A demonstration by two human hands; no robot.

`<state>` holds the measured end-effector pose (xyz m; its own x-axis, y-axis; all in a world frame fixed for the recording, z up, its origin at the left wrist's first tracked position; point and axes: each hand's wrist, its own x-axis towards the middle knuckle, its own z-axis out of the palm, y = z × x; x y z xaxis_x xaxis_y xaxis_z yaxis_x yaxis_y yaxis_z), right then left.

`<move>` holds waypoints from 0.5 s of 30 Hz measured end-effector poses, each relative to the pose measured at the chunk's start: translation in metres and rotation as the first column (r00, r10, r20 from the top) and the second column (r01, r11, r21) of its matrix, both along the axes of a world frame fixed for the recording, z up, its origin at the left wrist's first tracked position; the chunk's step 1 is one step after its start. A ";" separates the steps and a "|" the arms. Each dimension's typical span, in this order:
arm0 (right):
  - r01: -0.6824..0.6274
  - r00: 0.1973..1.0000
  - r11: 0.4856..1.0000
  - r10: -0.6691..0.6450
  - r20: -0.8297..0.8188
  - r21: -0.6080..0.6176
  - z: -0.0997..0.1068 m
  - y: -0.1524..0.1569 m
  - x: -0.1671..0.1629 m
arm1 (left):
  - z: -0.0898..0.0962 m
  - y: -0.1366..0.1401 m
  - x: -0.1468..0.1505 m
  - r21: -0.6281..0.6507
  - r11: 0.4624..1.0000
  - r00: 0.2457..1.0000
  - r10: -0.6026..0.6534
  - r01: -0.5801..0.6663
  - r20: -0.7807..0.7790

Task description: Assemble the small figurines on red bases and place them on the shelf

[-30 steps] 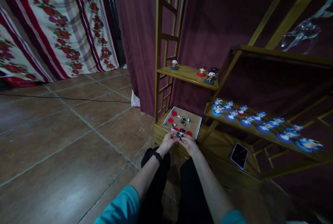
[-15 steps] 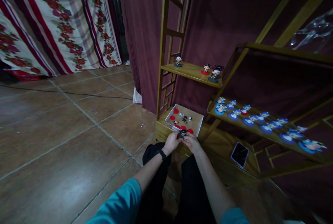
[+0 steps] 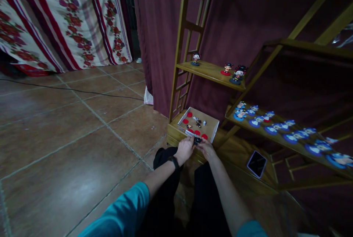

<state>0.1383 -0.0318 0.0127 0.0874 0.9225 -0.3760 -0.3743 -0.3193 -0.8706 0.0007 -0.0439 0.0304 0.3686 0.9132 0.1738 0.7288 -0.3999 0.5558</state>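
Observation:
A small dark figurine (image 3: pixel 197 140) is held between my two hands, at the near edge of a shallow box. My left hand (image 3: pixel 185 149) has its fingers closed on the figurine's left side. From the right, my right hand (image 3: pixel 206 148) grips it with the fingertips. Much of the figurine is covered by my fingers. The open cardboard box (image 3: pixel 211 122) has white walls and holds several red discs (image 3: pixel 189 114) and several little figures (image 3: pixel 198 123) lying loose.
A wooden shelf (image 3: pixel 209 72) carries figurines on dark and red bases. On a lower shelf (image 3: pixel 275 134) at the right stand several blue-and-white figurines. A tablet or phone (image 3: pixel 256 164) lies on the base board. A black cable (image 3: pixel 104 93) crosses the tiled floor.
The view has shifted, so the shelves appear further right. The figurine has turned or tilted in my fingers, and both hands still hold it in front of the box.

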 end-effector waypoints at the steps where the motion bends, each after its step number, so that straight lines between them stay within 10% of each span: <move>1: 0.005 1.000 1.000 -0.005 0.001 0.000 -0.001 0.001 0.000 | 0.001 0.000 0.000 0.007 1.000 1.000 0.000 0.000 -0.019; 15: 0.008 1.000 1.000 -0.008 0.006 -0.004 -0.007 0.009 0.000 | 0.002 0.010 -0.002 0.224 0.971 0.967 -0.020 0.079 -0.256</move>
